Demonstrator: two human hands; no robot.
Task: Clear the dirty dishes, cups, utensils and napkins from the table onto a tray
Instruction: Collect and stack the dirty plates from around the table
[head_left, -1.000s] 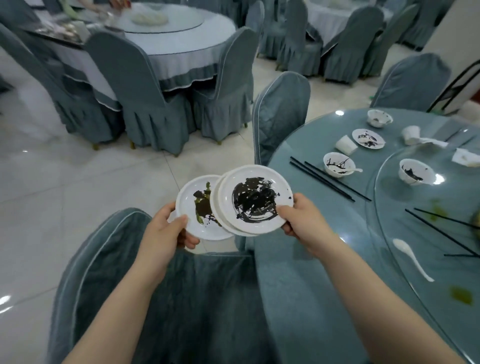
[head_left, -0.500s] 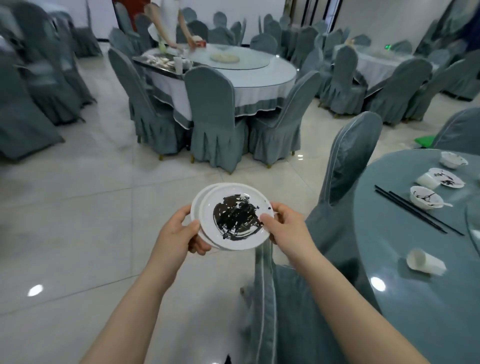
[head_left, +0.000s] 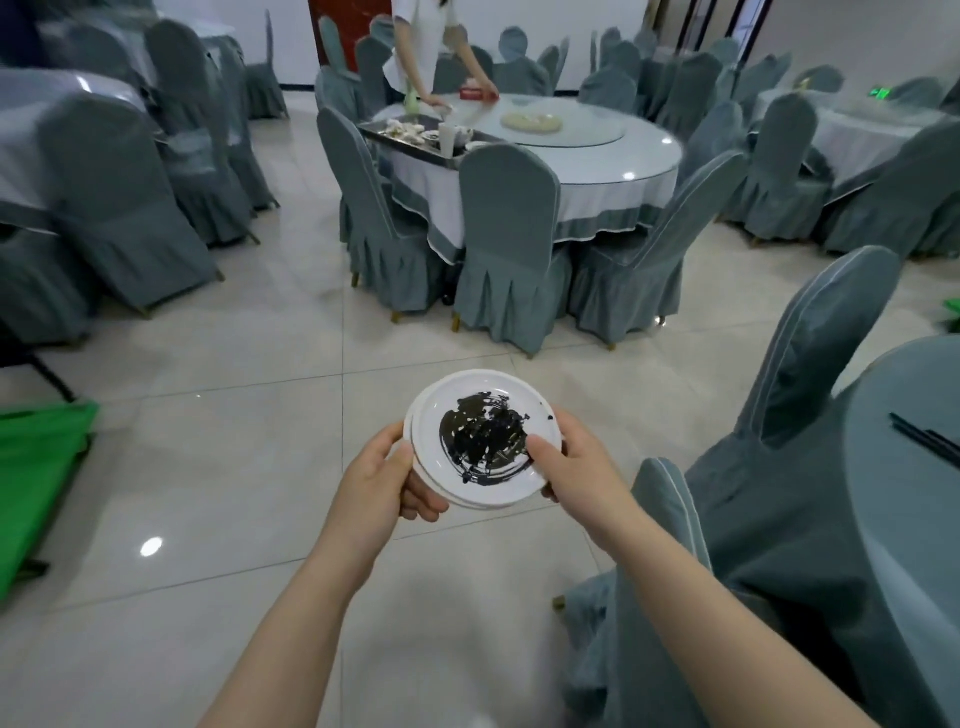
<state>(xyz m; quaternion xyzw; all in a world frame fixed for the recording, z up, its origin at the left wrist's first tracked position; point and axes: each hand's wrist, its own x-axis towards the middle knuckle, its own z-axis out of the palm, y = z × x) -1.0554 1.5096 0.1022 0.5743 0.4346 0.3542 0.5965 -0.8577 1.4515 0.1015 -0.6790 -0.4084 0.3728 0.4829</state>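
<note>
At centre frame, above the floor tiles, a small stack of white plates (head_left: 480, 441) was held level between both hands, the top one smeared with dark sauce, a second rim peeping out at its 9 o'clock edge. The left hand (head_left: 387, 480) curled under that side, thumb on the rim; the right hand (head_left: 576, 462) pinched the 3 o'clock edge, thumb on top. This looked like the carrying step: next they needed walking to the tray (head_left: 415, 136), laden at 12 o'clock on the far table (head_left: 597, 171), and setting down flat. Chopsticks (head_left: 927, 441) lay on the near table at 3 o'clock
</note>
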